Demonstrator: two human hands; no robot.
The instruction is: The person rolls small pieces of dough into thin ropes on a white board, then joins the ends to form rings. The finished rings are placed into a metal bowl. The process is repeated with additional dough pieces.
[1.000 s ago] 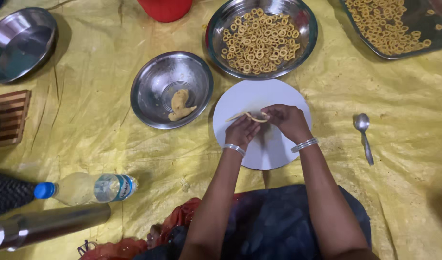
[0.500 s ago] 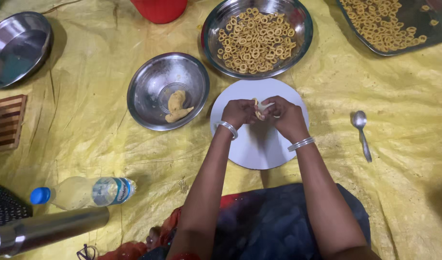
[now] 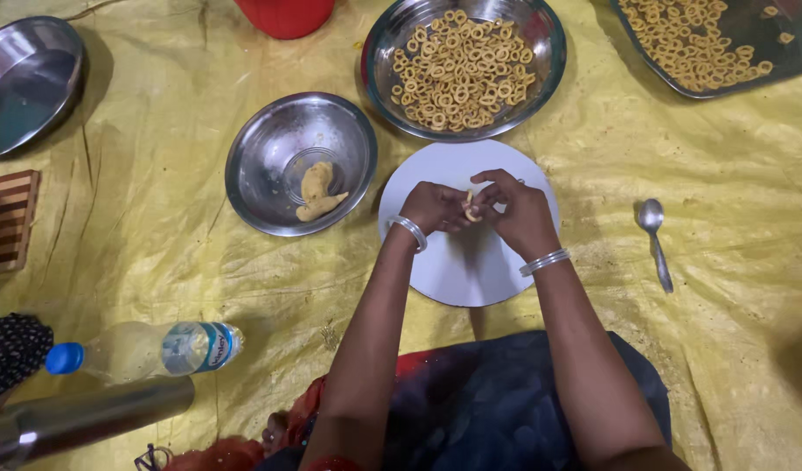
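My left hand (image 3: 436, 208) and my right hand (image 3: 516, 209) meet over a round white plate (image 3: 458, 270) on the yellow sheet. Between the fingertips of both hands is a small strip of pale yellow dough (image 3: 471, 209), bent into a curve. Each wrist wears a silver bangle. Left of the plate stands a steel bowl (image 3: 270, 148) with a lump of the same dough (image 3: 315, 192) in it. Beyond the plate a larger steel bowl (image 3: 541, 78) holds several dough rings.
A steel tray (image 3: 767, 52) with more rings lies at the top right. A spoon (image 3: 654, 228) rests right of the plate. An empty steel bowl (image 3: 30, 83), a wooden board (image 3: 6, 220), a plastic bottle (image 3: 148, 349), a steel flask (image 3: 87, 419) and a red container (image 3: 285, 16) sit around.
Both hands have stayed together over the plate, working the dough strip from a flat piece into a curl. The view has shifted slightly.
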